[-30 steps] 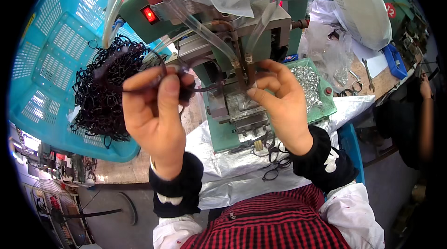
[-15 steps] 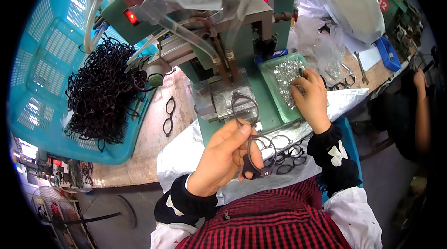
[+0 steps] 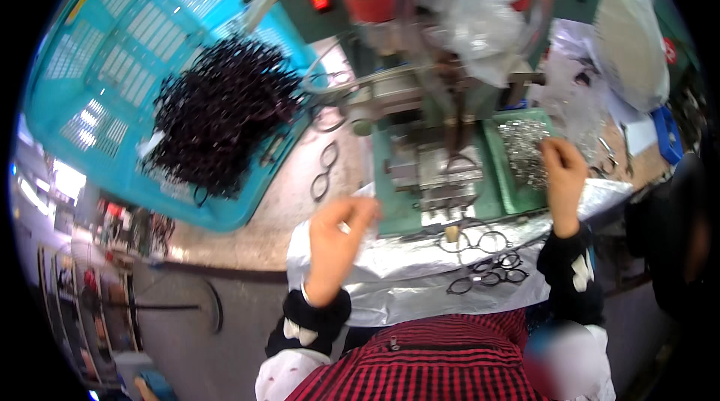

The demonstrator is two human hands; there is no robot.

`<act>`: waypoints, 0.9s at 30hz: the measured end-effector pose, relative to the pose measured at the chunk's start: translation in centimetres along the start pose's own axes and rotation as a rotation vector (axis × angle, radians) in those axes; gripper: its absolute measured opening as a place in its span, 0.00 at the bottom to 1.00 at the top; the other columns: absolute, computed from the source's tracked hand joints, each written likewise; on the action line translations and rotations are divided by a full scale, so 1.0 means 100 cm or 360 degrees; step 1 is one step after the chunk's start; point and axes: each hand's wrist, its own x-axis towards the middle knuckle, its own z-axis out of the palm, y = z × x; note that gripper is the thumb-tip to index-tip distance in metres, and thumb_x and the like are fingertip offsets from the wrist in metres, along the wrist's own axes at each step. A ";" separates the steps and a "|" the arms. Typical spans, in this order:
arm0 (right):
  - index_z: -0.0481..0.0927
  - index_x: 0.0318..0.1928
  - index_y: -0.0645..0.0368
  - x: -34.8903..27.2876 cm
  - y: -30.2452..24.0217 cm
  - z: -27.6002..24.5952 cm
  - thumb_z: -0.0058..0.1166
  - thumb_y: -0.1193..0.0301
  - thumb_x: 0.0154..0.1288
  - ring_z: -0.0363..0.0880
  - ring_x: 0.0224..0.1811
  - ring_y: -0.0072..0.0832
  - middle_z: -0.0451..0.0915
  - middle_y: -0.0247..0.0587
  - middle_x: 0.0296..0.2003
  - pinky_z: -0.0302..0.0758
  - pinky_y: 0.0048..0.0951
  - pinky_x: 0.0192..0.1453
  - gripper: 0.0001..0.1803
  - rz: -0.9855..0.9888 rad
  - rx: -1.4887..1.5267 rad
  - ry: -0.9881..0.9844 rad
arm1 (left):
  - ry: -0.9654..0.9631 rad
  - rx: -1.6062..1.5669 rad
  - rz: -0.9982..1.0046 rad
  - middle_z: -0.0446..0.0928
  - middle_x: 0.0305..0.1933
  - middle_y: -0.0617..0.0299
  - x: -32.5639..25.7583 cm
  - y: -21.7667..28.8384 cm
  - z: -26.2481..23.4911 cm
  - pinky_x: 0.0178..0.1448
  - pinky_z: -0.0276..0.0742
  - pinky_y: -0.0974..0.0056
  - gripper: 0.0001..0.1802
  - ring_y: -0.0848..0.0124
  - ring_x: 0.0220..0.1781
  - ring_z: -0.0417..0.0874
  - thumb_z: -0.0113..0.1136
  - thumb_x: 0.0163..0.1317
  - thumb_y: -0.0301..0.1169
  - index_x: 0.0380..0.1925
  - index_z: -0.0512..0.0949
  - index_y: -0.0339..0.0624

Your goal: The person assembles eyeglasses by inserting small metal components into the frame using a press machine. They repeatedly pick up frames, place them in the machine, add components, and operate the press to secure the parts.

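Observation:
My left hand is over the near edge of the bench, thumb and forefinger brought together, with nothing visible in them. To its upper left, a dark round eyeglass frame lies on the bench. My right hand is at the right side of a green tray of small shiny metal parts. Its fingers are bent together, and anything in them is hidden. Part of a dark frame shows at the machine's metal fixture. Several eyeglass frames rest on silver foil between my hands.
A turquoise basket heaped with dark frames stands at the left. The green machine, with hoses and a plastic bag, rises ahead. A wrench and a blue box are at the right.
My left hand has moved left, away from the fixture, and the eyeglass frame it held is no longer in it. My right hand has shifted to the tray's right edge. The view has swung left.

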 end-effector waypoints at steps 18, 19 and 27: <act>0.85 0.42 0.64 -0.011 -0.029 0.028 0.58 0.81 0.64 0.81 0.44 0.26 0.85 0.39 0.39 0.74 0.24 0.52 0.07 -0.0139 -0.0072 -0.0072 | 0.1288 0.2464 0.0045 0.83 0.32 0.59 0.214 -0.097 -0.167 0.37 0.80 0.49 0.10 0.55 0.36 0.85 0.52 0.67 0.36 0.29 0.78 0.46; 0.85 0.41 0.64 -0.014 -0.028 0.023 0.59 0.81 0.63 0.81 0.44 0.28 0.85 0.40 0.39 0.74 0.25 0.52 0.07 -0.0181 -0.0121 -0.0027 | 0.1246 0.2415 -0.0104 0.84 0.36 0.58 0.220 -0.108 -0.189 0.46 0.77 0.41 0.13 0.50 0.46 0.83 0.54 0.66 0.41 0.35 0.83 0.47; 0.84 0.37 0.66 -0.034 -0.056 -0.001 0.60 0.83 0.56 0.81 0.41 0.29 0.83 0.41 0.35 0.74 0.27 0.48 0.07 -0.0154 -0.0013 -0.0144 | 0.1108 0.2309 0.0387 0.83 0.43 0.60 0.203 -0.145 -0.159 0.45 0.73 0.45 0.13 0.48 0.47 0.75 0.57 0.66 0.40 0.38 0.85 0.46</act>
